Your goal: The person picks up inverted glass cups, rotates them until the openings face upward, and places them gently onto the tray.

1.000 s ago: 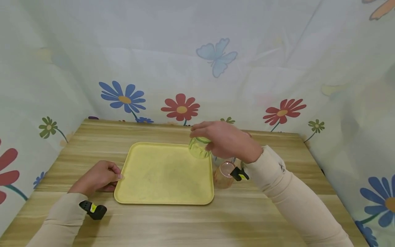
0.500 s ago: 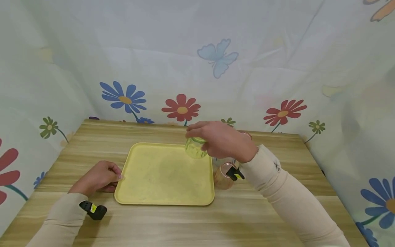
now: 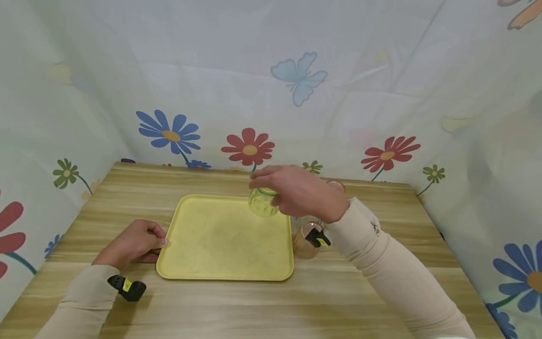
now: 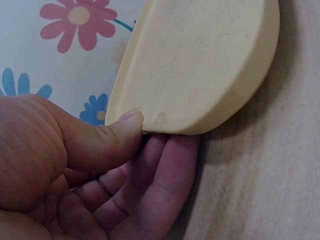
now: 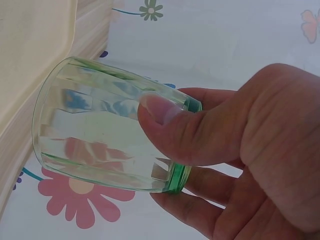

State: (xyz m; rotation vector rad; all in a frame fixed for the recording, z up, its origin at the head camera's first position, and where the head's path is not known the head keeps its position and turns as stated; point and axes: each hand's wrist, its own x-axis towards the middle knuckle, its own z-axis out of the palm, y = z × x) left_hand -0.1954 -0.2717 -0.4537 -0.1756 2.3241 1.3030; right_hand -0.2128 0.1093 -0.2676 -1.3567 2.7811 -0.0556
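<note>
My left hand [image 3: 137, 241] pinches the left rim of a yellow rectangular tray [image 3: 220, 242], thumb on top and fingers beneath, as the left wrist view shows. In my right hand [image 3: 301, 192] is a clear green-tinted drinking glass [image 3: 260, 203], gripped by its thick green base [image 5: 177, 177] between thumb and fingers. The glass is mouth down over the tray's far right corner. From the right wrist view, its rim [image 5: 36, 127] points towards the tray and appears apart from it. My right hand hides part of the base in the head view.
An amber-tinted glass [image 3: 304, 248] stands just right of the tray, partly behind the wrist camera. Farther back, a pinkish glass rim [image 3: 337, 185] shows behind my right wrist, and other glassware there is mostly hidden. A flowered curtain [image 3: 203, 103] surrounds the wooden table [image 3: 254, 306].
My right hand has moved slightly left with the green glass, farther over the tray. The left hand and the tray have stayed in place.
</note>
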